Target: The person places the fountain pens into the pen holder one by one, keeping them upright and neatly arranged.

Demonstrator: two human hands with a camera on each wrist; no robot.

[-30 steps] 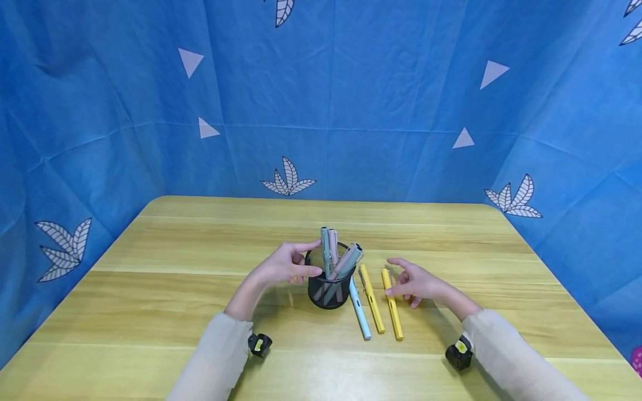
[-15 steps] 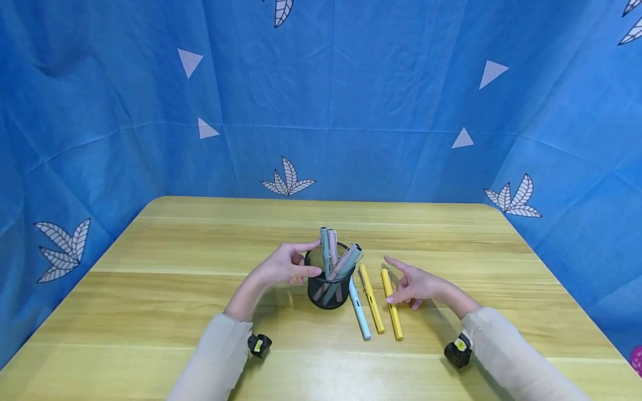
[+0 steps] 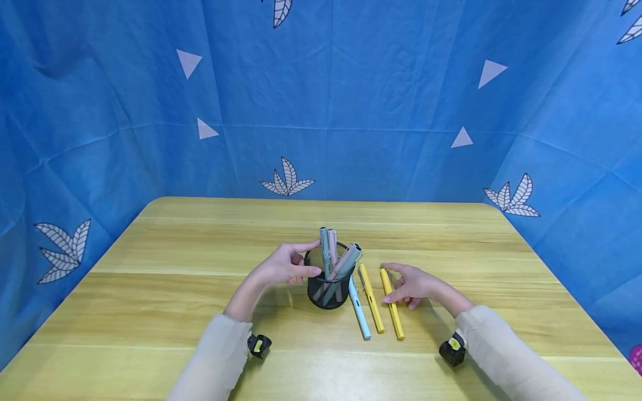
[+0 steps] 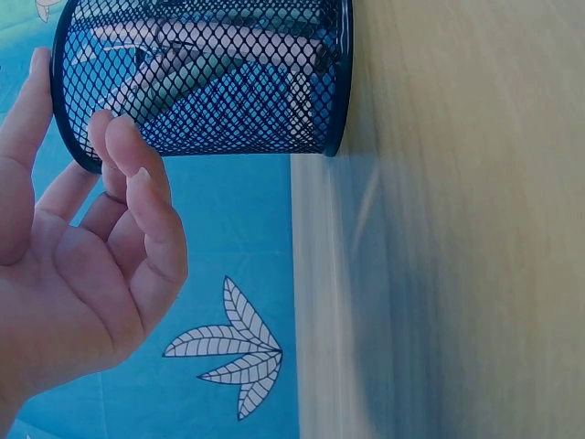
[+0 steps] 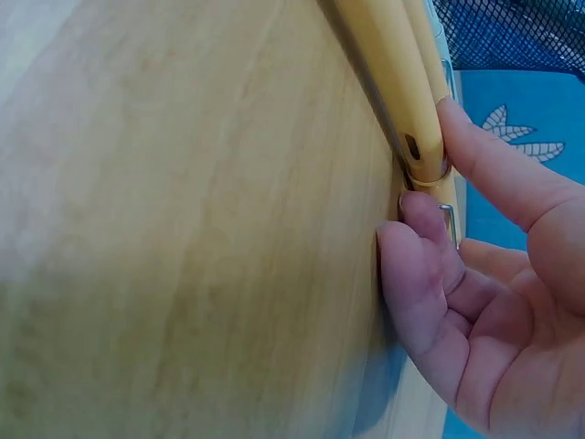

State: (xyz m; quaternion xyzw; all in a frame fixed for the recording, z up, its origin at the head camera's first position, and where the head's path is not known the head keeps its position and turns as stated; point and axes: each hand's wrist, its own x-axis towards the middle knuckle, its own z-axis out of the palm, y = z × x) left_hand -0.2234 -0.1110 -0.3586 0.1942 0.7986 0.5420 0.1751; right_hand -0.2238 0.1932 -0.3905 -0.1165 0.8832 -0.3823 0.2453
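Note:
A black mesh pen holder point(image 3: 328, 289) stands mid-table with several pens point(image 3: 335, 253) sticking out of it. My left hand point(image 3: 310, 257) grips its rim, index finger over the far side and thumb on the near side; the left wrist view shows the fingers point(image 4: 123, 160) against the holder's mesh point(image 4: 210, 82). To its right lie a light blue pen point(image 3: 360, 312), a yellow pen point(image 3: 371, 299) and a second yellow pen point(image 3: 393, 306). My right hand point(image 3: 396, 284) pinches the upper end of this rightmost pen point(image 5: 393, 73), which lies flat on the table.
The wooden table point(image 3: 200, 250) is walled by blue cloth point(image 3: 351, 111) at the back and both sides. Small black wrist devices point(image 3: 259, 345) sit near each sleeve. A pink object point(image 3: 638, 359) shows at the far right edge.
The right hand's raised fingers came down and slightly left, closing on the rightmost yellow pen. The left hand and the holder have stayed put.

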